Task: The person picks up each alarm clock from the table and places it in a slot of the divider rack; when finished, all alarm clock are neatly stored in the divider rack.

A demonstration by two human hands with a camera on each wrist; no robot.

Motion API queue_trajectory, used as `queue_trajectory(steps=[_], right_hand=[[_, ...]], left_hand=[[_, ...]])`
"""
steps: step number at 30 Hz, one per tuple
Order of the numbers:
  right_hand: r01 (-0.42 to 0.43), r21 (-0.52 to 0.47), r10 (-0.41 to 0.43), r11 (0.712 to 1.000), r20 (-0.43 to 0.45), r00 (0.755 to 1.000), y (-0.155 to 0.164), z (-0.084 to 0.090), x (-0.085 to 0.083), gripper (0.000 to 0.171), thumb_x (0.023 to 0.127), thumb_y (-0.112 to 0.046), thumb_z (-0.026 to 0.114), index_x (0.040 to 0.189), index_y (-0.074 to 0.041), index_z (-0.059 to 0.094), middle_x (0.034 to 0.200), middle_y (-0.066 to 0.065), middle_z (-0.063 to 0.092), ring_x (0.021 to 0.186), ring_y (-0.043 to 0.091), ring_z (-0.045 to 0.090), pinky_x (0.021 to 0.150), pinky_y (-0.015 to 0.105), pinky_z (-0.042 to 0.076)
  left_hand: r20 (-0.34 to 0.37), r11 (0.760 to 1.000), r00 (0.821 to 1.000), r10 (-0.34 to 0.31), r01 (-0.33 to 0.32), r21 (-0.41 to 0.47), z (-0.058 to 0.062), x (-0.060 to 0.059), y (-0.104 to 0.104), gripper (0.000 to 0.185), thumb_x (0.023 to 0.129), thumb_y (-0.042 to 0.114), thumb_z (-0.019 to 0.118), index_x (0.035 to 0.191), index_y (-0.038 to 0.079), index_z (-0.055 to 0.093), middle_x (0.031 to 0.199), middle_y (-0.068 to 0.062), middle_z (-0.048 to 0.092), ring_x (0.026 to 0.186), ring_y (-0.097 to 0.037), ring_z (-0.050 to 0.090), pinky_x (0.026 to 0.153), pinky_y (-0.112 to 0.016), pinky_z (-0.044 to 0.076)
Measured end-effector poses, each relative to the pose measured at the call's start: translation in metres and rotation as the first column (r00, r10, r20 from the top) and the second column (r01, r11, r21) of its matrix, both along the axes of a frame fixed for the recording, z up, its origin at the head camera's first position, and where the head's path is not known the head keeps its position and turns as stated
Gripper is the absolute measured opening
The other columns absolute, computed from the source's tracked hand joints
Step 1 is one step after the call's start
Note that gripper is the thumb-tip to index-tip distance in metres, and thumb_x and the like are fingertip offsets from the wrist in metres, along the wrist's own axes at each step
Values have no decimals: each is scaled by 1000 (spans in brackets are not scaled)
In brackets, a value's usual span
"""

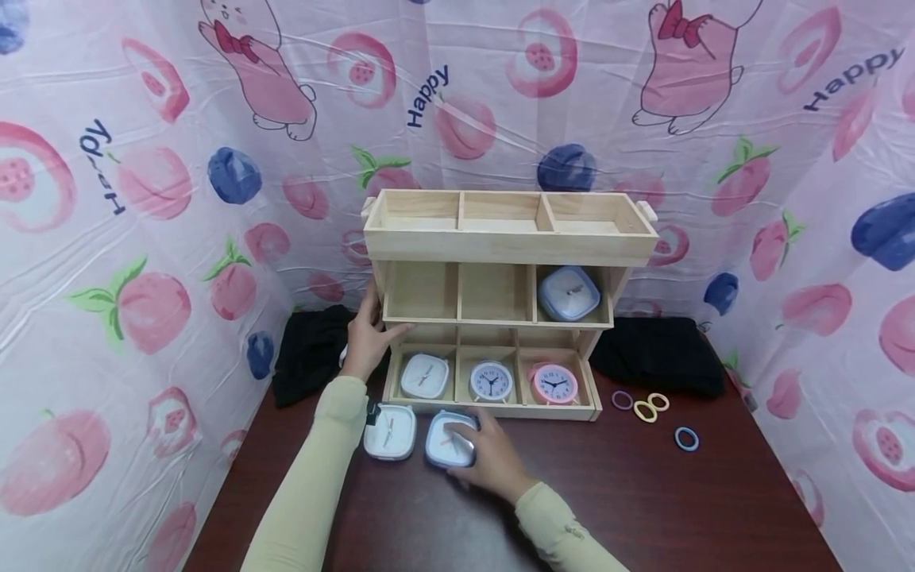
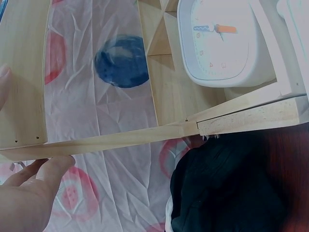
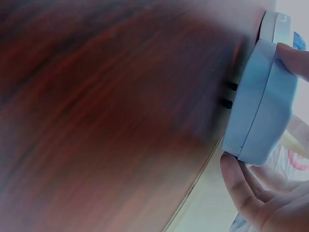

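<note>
Grip: right hand (image 1: 493, 465) curls round blue clock (image 1: 450, 439), fingers on its rim.
Place: clock on table (image 1: 643, 492), just before shelf (image 1: 500, 318), beside white clock (image 1: 390, 431).
Facing: dial up, toward the head camera; case squarish, no clear long axis.
Left hand (image 1: 368, 338): fingers straight, resting on shelf's left side.
Bottom tier: three clocks.
Middle tier: blue clock, right bay.
</note>
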State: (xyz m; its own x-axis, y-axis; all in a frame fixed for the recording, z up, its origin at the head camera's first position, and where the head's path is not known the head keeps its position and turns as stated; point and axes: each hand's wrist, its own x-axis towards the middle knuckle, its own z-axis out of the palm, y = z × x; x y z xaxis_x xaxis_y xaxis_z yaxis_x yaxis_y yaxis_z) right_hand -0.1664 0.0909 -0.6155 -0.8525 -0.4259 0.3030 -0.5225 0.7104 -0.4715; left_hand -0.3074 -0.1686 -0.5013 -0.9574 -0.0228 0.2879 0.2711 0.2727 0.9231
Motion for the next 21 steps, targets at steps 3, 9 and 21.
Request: queue_trajectory(steps=[3,9,21], right_hand=[[6,31,-5,1000,-20,1000,5,1,2,80,63,-36,103,136,-23,72,143,21,62,127,41,63,105,56,59],[16,70,-15,997,-20,1000,14,5,7,80,60,-38,102,133,-22,73,134,12,68,116,30,66,100,49,60],[24,-40,-28,999,-103,994,29,16,12,69,57,-37,102,115,-18,71,136,14,70,121,35,67,101,54,61]], left_hand=[[1,1000,1000,-1,1,-3,0,0,1,116,90,11,87,170,48,12,178,-7,27,161,-34,34,128,-48,41],[8,1000,1000,-1,1,3,1,1,0,116,90,12,87,169,49,11,177,-8,27,162,-34,33,129,-48,40],[9,1000,1000,-6,6,17,1,0,0,113,91,12,87,171,42,13,177,-5,28,162,-32,33,131,-48,37]])
